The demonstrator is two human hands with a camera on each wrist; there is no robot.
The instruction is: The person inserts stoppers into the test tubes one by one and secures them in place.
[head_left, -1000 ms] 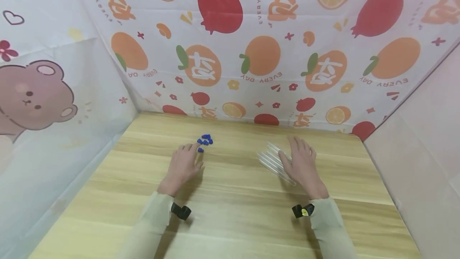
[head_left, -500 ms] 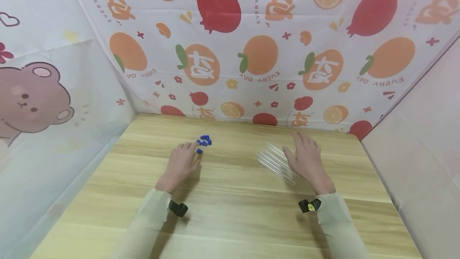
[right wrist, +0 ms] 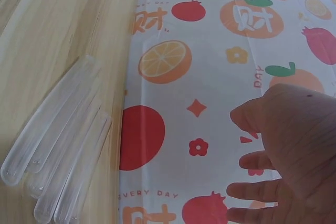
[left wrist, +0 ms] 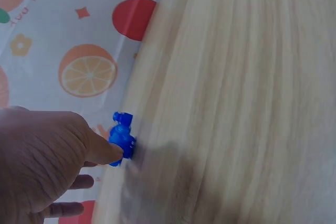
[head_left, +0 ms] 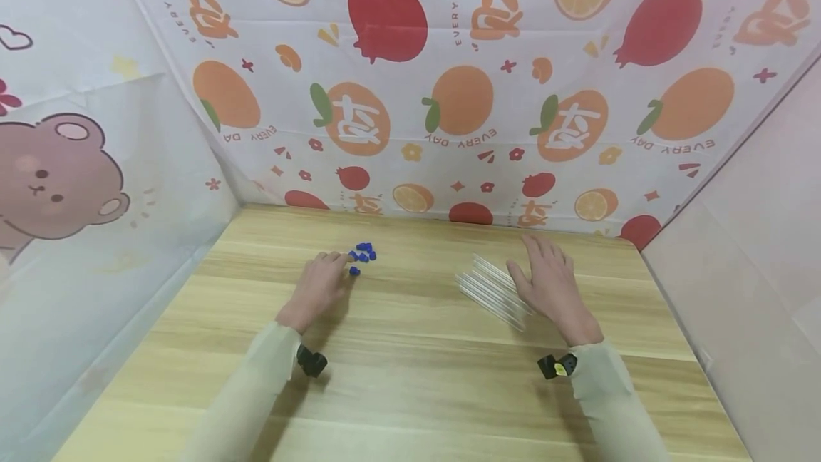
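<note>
While both hands lie on the counter (head_left: 410,348):
Left hand (head_left: 318,287): fingers loose, holding nothing, fingertip touching the blue caps (head_left: 362,254), far left of centre.
Right hand (head_left: 551,284): flat, fingers straight, just right of the clear tubes (head_left: 490,291).
Backdrop: fruit-print cloth (head_left: 449,91), far side.

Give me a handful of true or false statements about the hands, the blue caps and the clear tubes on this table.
1. The left hand reaches to the blue caps. True.
2. The right hand grips one clear tube in a fist. False: its fingers are spread flat beside the clear tubes.
3. The tubes lie side by side on the wooden table. True.
4. The caps are already fitted on the tubes. False: they sit in a loose cluster apart from the tubes.
</note>
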